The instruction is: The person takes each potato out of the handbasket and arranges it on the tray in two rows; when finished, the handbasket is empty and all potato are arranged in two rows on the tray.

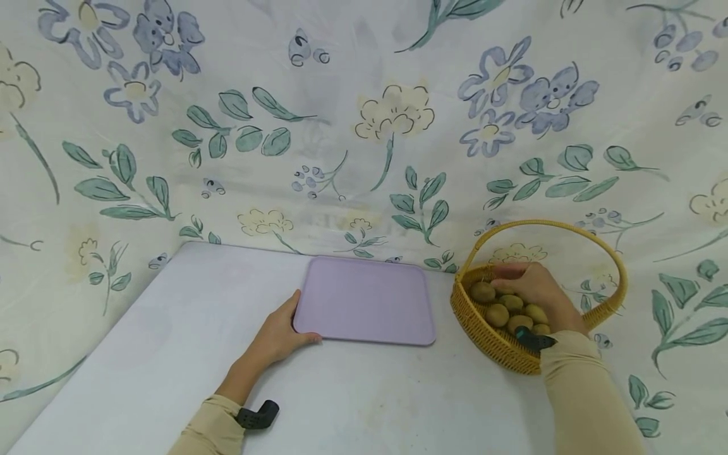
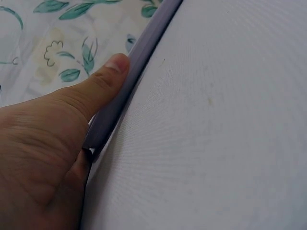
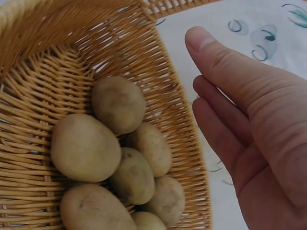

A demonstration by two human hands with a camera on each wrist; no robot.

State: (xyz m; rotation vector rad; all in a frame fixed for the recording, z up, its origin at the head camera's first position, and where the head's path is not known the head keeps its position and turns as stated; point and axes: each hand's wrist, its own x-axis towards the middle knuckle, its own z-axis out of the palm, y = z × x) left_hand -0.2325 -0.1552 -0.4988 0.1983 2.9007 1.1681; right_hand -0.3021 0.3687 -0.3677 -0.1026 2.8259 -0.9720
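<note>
My left hand [image 1: 279,330] lies at the near left corner of a lilac tray [image 1: 364,300]. Its thumb [image 2: 112,72] stretches straight along the tray's rim [image 2: 129,76], and the other fingers run up the left side. Several potatoes [image 3: 86,147] sit in a wicker basket [image 1: 495,347] with a tall hoop handle. Over that basket, in the head view, is my right hand [image 1: 537,287]. In the right wrist view it appears beside the basket rim, thumb extended and fingers loosely bent, with nothing held; some of its fingers are hidden.
The tray and basket stand on a white table [image 1: 364,392], the basket to the right of the tray. Flower-printed cloth [image 1: 341,126] hangs behind the table and at its sides. Each wrist carries a small dark strap-on device [image 1: 258,415].
</note>
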